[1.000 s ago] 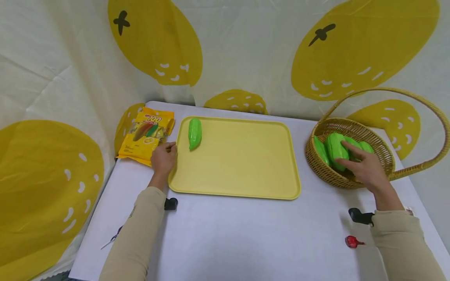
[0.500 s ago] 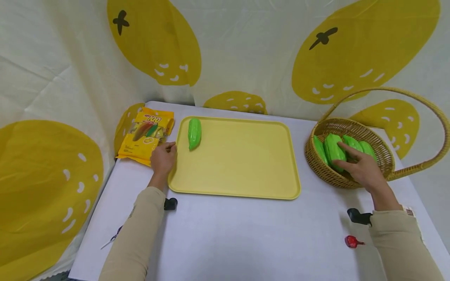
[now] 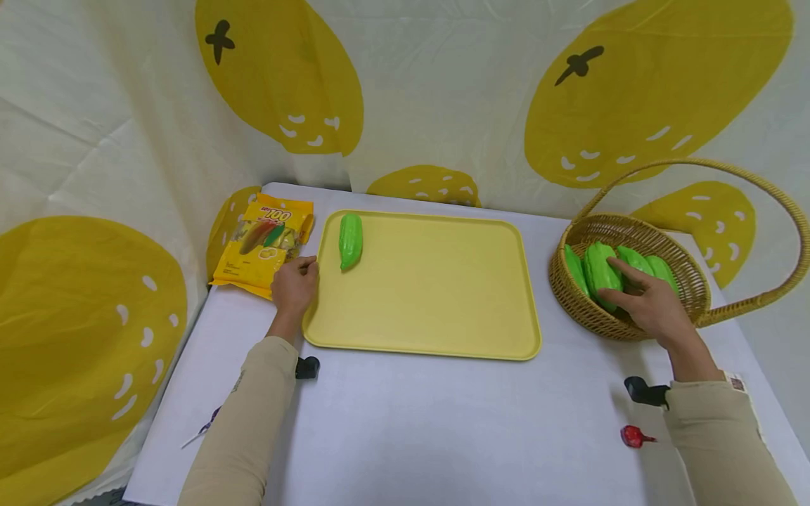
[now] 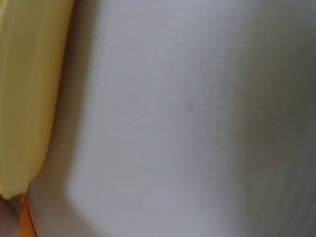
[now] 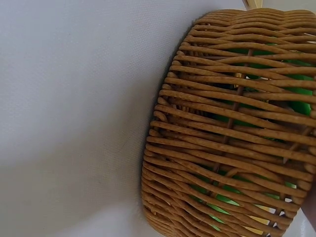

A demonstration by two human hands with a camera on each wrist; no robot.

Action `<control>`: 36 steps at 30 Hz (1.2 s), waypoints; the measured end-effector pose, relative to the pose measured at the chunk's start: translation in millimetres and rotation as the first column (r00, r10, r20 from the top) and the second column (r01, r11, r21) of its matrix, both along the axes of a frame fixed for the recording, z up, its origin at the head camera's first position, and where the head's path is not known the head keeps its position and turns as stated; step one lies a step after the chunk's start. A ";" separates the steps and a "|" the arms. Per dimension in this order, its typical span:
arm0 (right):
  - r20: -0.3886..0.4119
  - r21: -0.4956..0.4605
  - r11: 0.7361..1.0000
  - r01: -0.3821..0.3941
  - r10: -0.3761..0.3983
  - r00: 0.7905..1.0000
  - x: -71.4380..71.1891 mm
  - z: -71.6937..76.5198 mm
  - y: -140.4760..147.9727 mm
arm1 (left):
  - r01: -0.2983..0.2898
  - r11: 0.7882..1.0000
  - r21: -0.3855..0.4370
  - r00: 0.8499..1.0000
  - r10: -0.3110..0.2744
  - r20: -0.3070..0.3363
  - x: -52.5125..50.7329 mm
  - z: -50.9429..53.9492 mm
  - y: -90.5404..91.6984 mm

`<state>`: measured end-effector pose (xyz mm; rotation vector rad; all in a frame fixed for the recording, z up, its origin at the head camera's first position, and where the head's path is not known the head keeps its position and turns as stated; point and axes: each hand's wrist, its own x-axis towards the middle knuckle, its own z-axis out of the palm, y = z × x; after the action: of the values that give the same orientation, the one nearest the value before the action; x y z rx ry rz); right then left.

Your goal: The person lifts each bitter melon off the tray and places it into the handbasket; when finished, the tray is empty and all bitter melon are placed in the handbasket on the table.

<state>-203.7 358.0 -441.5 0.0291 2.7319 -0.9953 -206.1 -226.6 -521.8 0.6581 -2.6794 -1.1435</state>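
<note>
My left hand (image 3: 294, 284) holds the left rim of a yellow tray (image 3: 430, 295). A green ridged bitter melon (image 3: 351, 241) lies at the tray's upper left. On the right, my right hand (image 3: 654, 302) reaches into a wicker basket (image 3: 588, 320). Its thumb and fingers span another bitter melon (image 3: 600, 270), whose right side they partly cover. Several more green melons lie beside it in the basket. In the right wrist view the basket wall (image 5: 227, 123) hides most of the hand; green shows through the weave. The left wrist view catches the tray's edge (image 4: 29, 98).
A yellow candy bag (image 3: 262, 242) lies left of the tray, near my left hand. The basket's tall handle (image 3: 785, 204) arches to the right. A red wrapped lollipop (image 3: 635, 436) lies near my right sleeve, and a small purple-and-silver item (image 3: 205, 426) beside my left.
The melon under my right hand has shifted slightly left and settled among the others, with my hand moving a little left too. My left hand and the tray have stayed put.
</note>
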 end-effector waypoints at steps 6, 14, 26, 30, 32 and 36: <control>-0.011 0.009 1.000 0.000 0.000 1.000 1.4 1.0 -2.1 | 0.011 1.000 0.008 1.000 -0.010 -0.008 0.3 -1.6 -1.0; -0.024 0.020 1.000 -0.014 0.014 1.000 4.8 5.1 -4.0 | 0.011 1.000 0.004 1.000 -0.011 -0.006 0.3 -1.3 -0.9; -0.254 0.080 0.996 0.028 -0.007 0.967 11.6 31.2 -37.1 | 0.003 1.000 0.018 1.000 -0.003 -0.001 0.8 -0.3 -0.4; -0.357 -0.003 1.000 -0.003 0.002 0.934 11.6 38.3 -60.1 | -0.001 1.000 0.026 1.000 0.001 -0.001 0.7 0.1 -0.1; -0.384 -0.085 0.995 -0.055 0.018 0.923 10.0 40.4 -75.4 | -0.005 1.000 0.030 1.000 0.005 0.001 0.3 -0.3 -0.1; -0.375 -0.194 0.968 -0.161 0.079 0.924 5.2 44.9 -115.2 | -0.010 0.999 0.038 1.000 0.010 -0.002 -0.3 -0.7 -0.3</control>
<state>-198.4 242.9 -396.6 -0.3984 2.8755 -1.3835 -206.4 -226.8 -522.5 0.6757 -2.6555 -1.1949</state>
